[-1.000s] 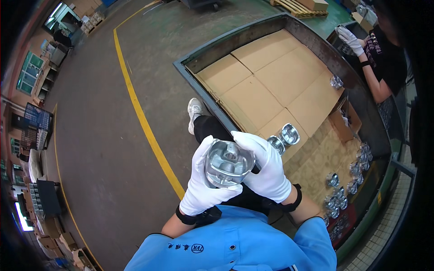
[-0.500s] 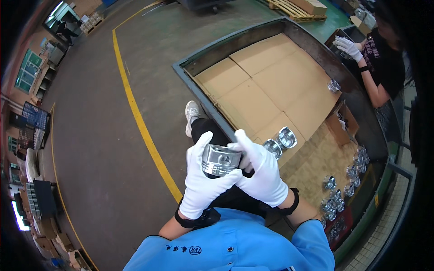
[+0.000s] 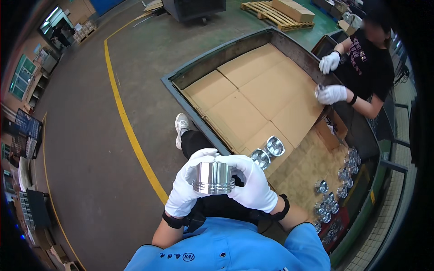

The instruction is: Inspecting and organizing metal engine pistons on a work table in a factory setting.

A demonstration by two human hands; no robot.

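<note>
A shiny metal piston (image 3: 213,177) is held upright in front of my body, its ring grooves toward the bottom. My left hand (image 3: 184,183), in a white glove, wraps round its left side. My right hand (image 3: 251,183), gloved as well, grips it from the right, with a dark gap between the thumb and the palm. Just beyond my right hand, two pistons (image 3: 267,152) lie side by side on the cardboard (image 3: 257,86) that lines a metal-walled bin.
The bin's grey rim (image 3: 212,53) runs past my leg. Several pistons (image 3: 329,203) lie at the right, near an open cardboard box (image 3: 329,133). Across the bin, a co-worker's gloved hand (image 3: 332,94) holds a piston. A yellow line (image 3: 131,131) crosses the floor at left.
The piston in my hands has turned, so its smooth side now faces me instead of the pin hole. The co-worker has reached to the piston at the bin's right edge and picked it up.
</note>
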